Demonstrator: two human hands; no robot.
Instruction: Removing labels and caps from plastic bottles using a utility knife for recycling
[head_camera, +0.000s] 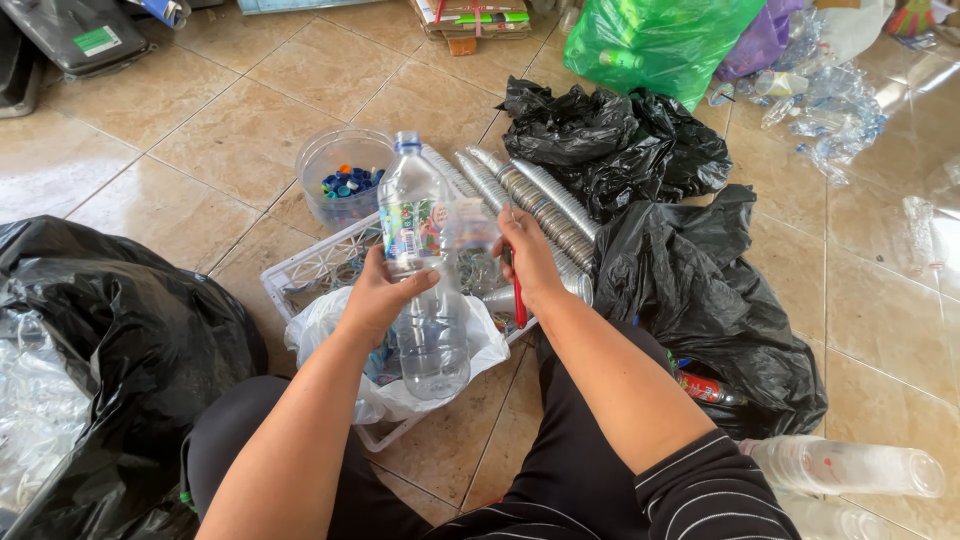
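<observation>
Glossy beige floor tiles (200, 110), daylit

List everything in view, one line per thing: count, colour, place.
Clear plastic water bottle with blue cap: one, held upright at centre.
White plastic crate: one, on the floor under the bottle.
White plastic bag: one, in the crate.
Clear round tub of blue bottle caps: one, behind the crate.
Stacks of clear plastic cups: several, lying behind the crate.
Black plastic bags: several, at left, centre and right.
Green plastic bag: one, top right.
Red-handled tool: one, in the right hand.
Left hand: grips the bottle.
Right hand: holds the tool at the bottle's label.
</observation>
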